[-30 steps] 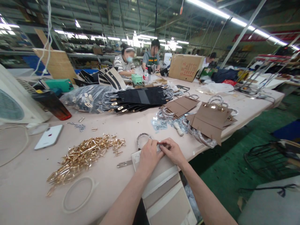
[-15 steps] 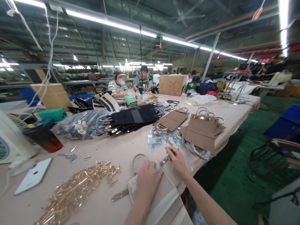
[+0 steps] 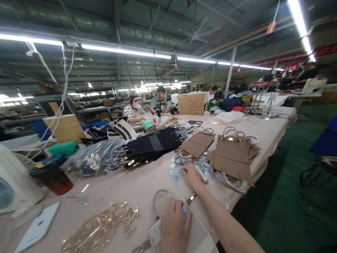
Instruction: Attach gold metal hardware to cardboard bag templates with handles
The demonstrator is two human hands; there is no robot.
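Left hand [image 3: 176,223]: laid on a pale panel [image 3: 201,230] at the near edge of the table [image 3: 147,188], fingers side by side, thumb apart. Beside the thumb, on the panel, sat a small bluish piece [image 3: 185,206].

Right hand [image 3: 193,177]: farther off, reached over the table to a scatter of clear bluish pieces [image 3: 173,174], fingers bent downward; whether they pinched one could not be told.

Pale panel: one, partly covered by the left hand, with a looped handle [image 3: 154,199] at its far edge, a metal-ended strap [image 3: 191,198] at the far right corner and another strap [image 3: 142,247] at the left.

Gold-coloured metal fittings [image 3: 97,228]: one loose heap, left of the panel.

White phone [image 3: 39,226]: one, near left.

Dark tumbler [image 3: 54,177]: one, left, behind the phone.

Black panels [image 3: 155,142]: one overlapping stack, far centre.

Brown panels [image 3: 233,154]: two groups, right, with wrapped handles.

Pale stick-like item [image 3: 203,178]: one, just right of the right hand.

Carton [image 3: 192,103]: one, far side.

Co-worker in stripes [image 3: 129,114]: one, seen across the table.
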